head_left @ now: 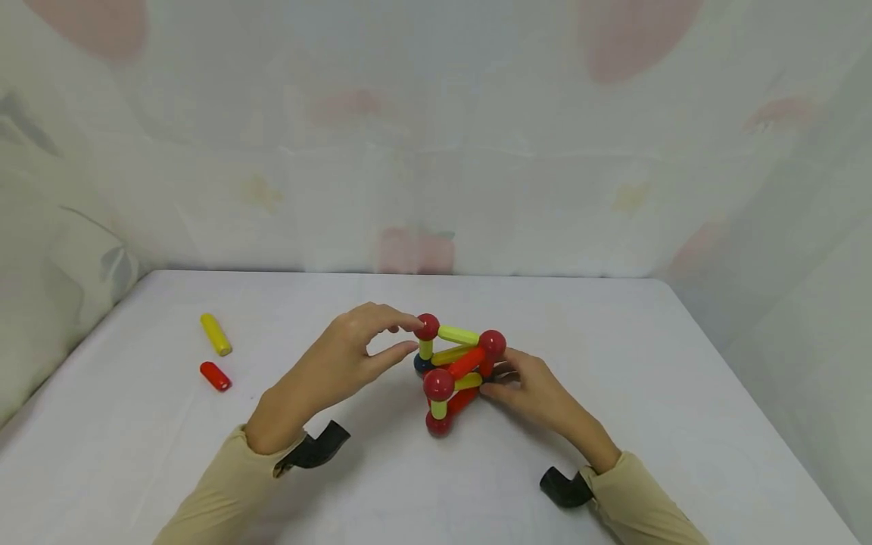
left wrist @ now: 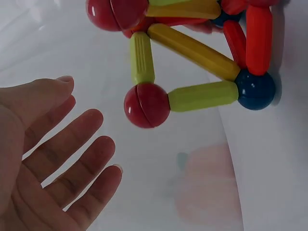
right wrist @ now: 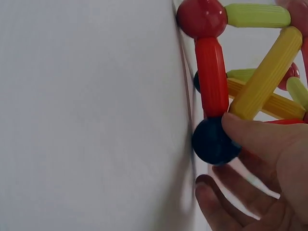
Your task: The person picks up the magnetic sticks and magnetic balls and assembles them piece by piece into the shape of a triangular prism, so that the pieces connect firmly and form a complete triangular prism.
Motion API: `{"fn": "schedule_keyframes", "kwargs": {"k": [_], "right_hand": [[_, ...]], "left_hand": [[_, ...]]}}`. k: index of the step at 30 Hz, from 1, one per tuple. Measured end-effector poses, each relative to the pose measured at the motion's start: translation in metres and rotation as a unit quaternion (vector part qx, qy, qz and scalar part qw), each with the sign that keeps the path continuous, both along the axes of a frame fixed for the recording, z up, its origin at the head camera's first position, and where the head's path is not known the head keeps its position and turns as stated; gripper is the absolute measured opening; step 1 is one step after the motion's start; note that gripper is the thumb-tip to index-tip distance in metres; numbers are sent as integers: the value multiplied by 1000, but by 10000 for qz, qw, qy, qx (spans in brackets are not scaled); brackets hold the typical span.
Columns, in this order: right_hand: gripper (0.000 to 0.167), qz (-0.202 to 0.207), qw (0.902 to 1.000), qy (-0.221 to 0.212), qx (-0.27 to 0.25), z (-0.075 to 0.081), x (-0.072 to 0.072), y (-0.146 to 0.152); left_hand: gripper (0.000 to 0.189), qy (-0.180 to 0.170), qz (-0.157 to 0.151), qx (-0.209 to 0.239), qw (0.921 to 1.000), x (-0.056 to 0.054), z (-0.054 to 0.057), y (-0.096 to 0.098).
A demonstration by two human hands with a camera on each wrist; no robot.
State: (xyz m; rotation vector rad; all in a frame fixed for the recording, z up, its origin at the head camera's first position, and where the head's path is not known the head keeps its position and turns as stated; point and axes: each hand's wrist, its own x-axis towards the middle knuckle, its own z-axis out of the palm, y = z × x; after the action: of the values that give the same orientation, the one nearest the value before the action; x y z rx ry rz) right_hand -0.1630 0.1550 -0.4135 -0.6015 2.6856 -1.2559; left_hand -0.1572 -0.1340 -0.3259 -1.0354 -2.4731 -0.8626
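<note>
A frame of magnetic rods and balls (head_left: 467, 364) stands on the table between the two hands. Red balls top its corners, joined by lime, yellow and red rods, with dark blue balls among the lower corners. My right hand (head_left: 534, 390) pinches a blue ball (right wrist: 211, 143) at the frame's lower right, thumb and forefinger on it, the other fingers loosely bent. My left hand (head_left: 347, 348) is beside the top left red ball (head_left: 427, 326). In the left wrist view its fingers (left wrist: 94, 163) are spread and relaxed, apart from the balls, holding nothing.
On the table's left side lie a loose yellow rod (head_left: 216, 334) and a shorter red rod (head_left: 215, 376). The white table (head_left: 681, 393) ends at a patterned cloth (head_left: 531, 204) behind, with more cloth along both sides.
</note>
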Motion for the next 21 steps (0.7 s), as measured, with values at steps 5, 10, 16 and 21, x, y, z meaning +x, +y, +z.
{"fn": "schedule_keyframes", "kwargs": {"k": [5,10,16,21], "right_hand": [[38,-468,9986,-36,244,7,2,0],[28,-470,9980,-65,409,14,3,2],[15,186,9988,-124,430,16,7,-1],[15,569,9972,-220,429,17,14,-12]], "left_hand": [[31,68,274,29,9996,-5,1,-8],[30,-10,564,84,9984,-13,1,-20],[30,-97,868,184,9960,-21,0,-36],[28,-139,1079,293,9936,-26,-2,-48]]}}
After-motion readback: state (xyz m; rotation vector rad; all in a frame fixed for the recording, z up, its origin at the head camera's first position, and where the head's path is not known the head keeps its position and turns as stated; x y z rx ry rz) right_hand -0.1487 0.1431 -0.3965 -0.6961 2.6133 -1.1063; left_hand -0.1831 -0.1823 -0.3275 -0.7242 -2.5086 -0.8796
